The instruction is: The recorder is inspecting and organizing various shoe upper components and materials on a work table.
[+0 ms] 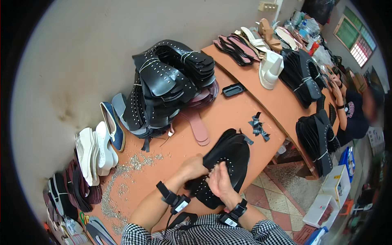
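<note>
On the orange table in front of me lies a stack of black leather shoe pieces (236,152) with rows of silver studs. My left hand (195,167) is closed at the stack's left edge, its fingertips partly hidden against the leather. Over the studded part, my right hand (220,180) is turned palm up with its fingers apart, the fingertips close to the studs. Loose silver studs (136,161) are scattered across the table left of my left forearm.
A tall bundle of tied black studded pieces (163,81) stands at the back, beside pink insoles (198,128). A black tray (233,90) and dark tape strips (258,127) lie to the right. White soles (87,151) line the left wall. Another person (355,110) works far right.
</note>
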Available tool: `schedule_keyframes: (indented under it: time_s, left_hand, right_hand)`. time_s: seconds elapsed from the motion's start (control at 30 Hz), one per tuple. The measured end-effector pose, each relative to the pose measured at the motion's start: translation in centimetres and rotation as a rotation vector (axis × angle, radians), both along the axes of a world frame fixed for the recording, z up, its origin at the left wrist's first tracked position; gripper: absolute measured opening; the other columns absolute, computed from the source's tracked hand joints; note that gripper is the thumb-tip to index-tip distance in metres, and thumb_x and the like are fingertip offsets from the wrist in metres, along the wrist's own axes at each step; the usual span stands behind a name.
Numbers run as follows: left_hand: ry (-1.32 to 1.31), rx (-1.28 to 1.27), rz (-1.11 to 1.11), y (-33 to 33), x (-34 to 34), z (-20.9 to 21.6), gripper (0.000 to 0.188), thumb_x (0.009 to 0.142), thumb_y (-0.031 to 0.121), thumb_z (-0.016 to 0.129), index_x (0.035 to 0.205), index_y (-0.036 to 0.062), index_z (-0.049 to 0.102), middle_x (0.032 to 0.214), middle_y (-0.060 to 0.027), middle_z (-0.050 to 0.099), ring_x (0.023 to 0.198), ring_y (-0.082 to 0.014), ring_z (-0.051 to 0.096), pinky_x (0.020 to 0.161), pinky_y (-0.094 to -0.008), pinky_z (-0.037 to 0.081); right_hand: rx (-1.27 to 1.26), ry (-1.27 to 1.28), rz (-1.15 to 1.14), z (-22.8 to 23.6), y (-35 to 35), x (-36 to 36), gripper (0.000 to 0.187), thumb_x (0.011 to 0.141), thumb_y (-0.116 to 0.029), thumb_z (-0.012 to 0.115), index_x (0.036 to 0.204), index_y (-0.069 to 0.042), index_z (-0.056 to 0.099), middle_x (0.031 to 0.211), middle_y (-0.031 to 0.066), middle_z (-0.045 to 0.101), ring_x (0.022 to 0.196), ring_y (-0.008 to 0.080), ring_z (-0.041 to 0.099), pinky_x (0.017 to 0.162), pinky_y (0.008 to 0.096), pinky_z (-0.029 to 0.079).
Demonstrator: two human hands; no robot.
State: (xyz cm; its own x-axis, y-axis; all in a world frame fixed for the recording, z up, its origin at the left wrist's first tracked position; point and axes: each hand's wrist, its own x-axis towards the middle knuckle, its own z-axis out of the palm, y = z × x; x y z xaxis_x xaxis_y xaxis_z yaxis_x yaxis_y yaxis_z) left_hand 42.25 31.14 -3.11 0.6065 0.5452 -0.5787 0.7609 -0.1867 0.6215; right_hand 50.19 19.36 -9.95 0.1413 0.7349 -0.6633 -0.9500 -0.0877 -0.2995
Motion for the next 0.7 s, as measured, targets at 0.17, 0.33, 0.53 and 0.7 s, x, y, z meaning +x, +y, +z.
schedule_keyframes:
  time_s: [0.17,0.33,0.53,0.7]
  left_hand:
    - [0.005,-0.015,0.13,2.2,-0.8,-4.9,0.049,0.061,0.024,0.068,0.098,-0.0065,0.059,0.091,-0.0247,0.062,0.085,-0.0326,0.062,0.076,-0.0367,0.047]
    - [-0.133,-0.203,0.237,2.6,0.0,-4.2,0.067,0.058,0.042,0.075,0.104,-0.0044,0.058,0.096,-0.0203,0.062,0.088,-0.0267,0.062,0.079,-0.0337,0.047]
    - [-0.041,0.175,0.046,1.6,0.4,-1.7,0.069,0.056,0.042,0.076,0.106,-0.0019,0.057,0.097,-0.0208,0.062,0.088,-0.0302,0.061,0.078,-0.0373,0.048]
    - [0.052,0.291,0.017,-0.6,2.4,-4.1,0.049,0.058,0.028,0.072,0.097,0.0011,0.059,0.089,-0.0199,0.063,0.084,-0.033,0.062,0.073,-0.0404,0.049]
  right_hand:
    - [0.117,-0.762,0.424,1.0,-1.9,-0.8,0.06,0.081,-0.015,0.061,0.128,0.008,0.029,0.121,0.0095,0.042,0.103,0.0139,0.045,0.087,0.0312,0.041]
    - [-0.165,-1.801,-0.062,4.0,-3.3,4.6,0.046,0.071,-0.011,0.064,0.112,-0.003,0.047,0.114,0.012,0.043,0.104,0.0248,0.045,0.08,0.033,0.04]
    - [-0.482,-1.172,-0.07,-1.8,-5.0,7.9,0.054,0.074,-0.015,0.067,0.114,0.009,0.04,0.112,0.0189,0.046,0.103,0.0259,0.046,0.088,0.0343,0.038]
    - [-0.197,-0.742,-0.083,-2.4,-5.1,8.7,0.04,0.076,-0.005,0.065,0.111,0.005,0.049,0.097,0.0085,0.058,0.084,0.0178,0.056,0.078,0.0289,0.045]
